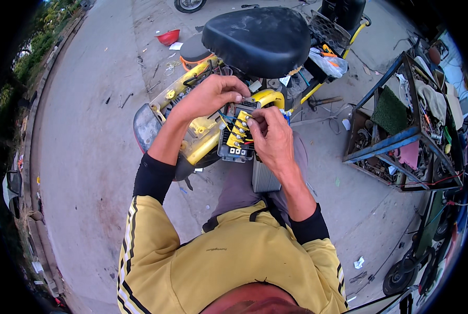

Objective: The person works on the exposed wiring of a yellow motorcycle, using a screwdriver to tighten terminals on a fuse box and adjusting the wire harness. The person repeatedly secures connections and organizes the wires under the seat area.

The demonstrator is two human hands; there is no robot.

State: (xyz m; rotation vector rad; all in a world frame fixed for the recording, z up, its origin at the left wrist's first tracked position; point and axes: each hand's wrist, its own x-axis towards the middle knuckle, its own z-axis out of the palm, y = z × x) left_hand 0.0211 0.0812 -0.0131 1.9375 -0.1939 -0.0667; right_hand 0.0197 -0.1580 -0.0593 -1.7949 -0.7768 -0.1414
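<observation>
A yellow terminal block (238,131) with a row of metal screws lies over a grey finned box (266,177), between my legs. My right hand (271,137) is closed at the block's upper right end, thumb and fingertips against it. My left hand (216,96) reaches over from the left, thumb and forefinger pinched just above the block; whatever is between them is too small to make out. Thin coloured wires (224,120) run beside the block, under my left wrist. The yellow frame (205,148) of a small electric two-wheeler surrounds the work, its black seat (256,41) beyond my hands.
At the right stands a rusty metal rack (383,152) packed with parts and scraps. A red bowl-shaped thing (168,37) and loose tools (125,100) lie on the concrete at the left. A long-handled hammer (325,101) rests right of the frame. Another wheel (399,277) is at lower right.
</observation>
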